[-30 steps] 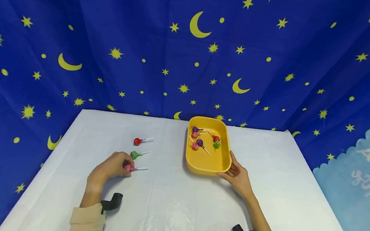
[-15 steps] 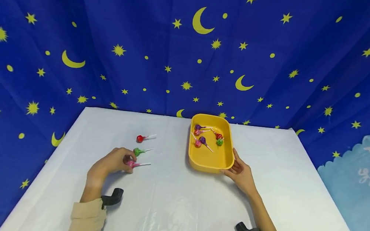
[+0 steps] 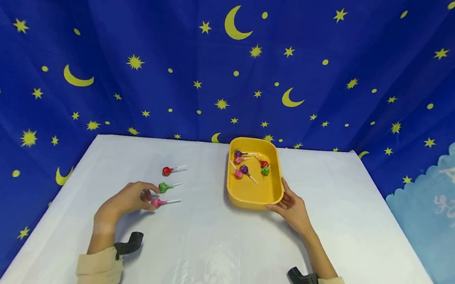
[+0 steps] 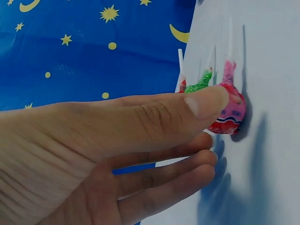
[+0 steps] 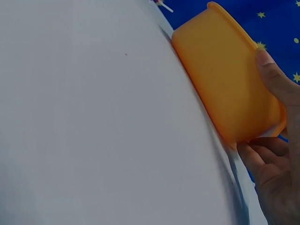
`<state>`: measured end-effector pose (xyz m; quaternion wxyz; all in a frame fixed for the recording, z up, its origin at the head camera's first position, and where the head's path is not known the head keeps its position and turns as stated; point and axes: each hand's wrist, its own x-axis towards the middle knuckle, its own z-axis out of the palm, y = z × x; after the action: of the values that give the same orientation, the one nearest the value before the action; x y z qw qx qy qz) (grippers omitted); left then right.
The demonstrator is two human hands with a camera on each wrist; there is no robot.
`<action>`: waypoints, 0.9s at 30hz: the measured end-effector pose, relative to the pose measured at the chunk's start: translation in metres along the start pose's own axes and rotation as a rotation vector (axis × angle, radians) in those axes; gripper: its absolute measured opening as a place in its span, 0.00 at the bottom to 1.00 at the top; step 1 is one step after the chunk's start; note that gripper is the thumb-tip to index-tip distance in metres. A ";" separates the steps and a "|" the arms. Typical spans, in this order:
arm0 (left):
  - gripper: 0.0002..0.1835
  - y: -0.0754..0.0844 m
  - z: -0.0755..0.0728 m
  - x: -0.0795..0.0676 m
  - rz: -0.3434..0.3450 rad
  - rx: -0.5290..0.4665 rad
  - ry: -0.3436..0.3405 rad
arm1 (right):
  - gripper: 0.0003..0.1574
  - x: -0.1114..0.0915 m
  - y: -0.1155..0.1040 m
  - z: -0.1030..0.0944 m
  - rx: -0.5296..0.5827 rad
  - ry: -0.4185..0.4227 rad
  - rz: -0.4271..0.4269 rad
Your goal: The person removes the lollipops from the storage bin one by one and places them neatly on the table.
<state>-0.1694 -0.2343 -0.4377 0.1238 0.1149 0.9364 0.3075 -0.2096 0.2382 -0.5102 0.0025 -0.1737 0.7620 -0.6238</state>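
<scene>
My left hand (image 3: 128,198) is at the left of the table, its thumb and index finger parted around the head of a pink lollipop (image 3: 156,203). That lollipop lies on the white cloth, stick pointing right; in the left wrist view my thumb (image 4: 206,103) overlaps its pink-and-red wrapper (image 4: 236,110). Beyond it lie a green lollipop (image 3: 163,188), close to my index fingertip, and a red lollipop (image 3: 166,171). My right hand (image 3: 295,214) grips the near right corner of a yellow tub (image 3: 253,195), thumb at the rim and fingers at its lower side. The tub holds several lollipops.
A white-covered table (image 3: 217,250) spans the front. Behind it hangs a blue curtain (image 3: 187,42) with yellow moons and stars. A light blue panel (image 3: 452,205) with lettering is at the right. Each wrist wears a black camera mount (image 3: 129,244).
My left thumb and index finger have spread and drawn back slightly leftward from the pink lollipop, which stays on the cloth. The right hand keeps its grip on the tub. The head view shifts a little.
</scene>
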 end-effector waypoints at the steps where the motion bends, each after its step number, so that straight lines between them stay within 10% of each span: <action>1: 0.21 0.000 0.000 -0.001 -0.006 0.000 -0.003 | 0.60 0.000 0.000 0.000 0.000 -0.002 -0.001; 10: 0.28 0.014 -0.012 -0.016 -0.134 0.042 -0.013 | 0.60 0.007 0.000 0.006 0.003 -0.024 0.016; 27: 0.26 0.036 -0.012 -0.013 -0.038 0.000 -0.025 | 0.60 0.001 -0.003 0.001 -0.018 0.010 0.039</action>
<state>-0.1561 -0.2165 -0.4051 0.1414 0.1007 0.9368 0.3036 -0.2099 0.2364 -0.5075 0.0092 -0.1555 0.7709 -0.6176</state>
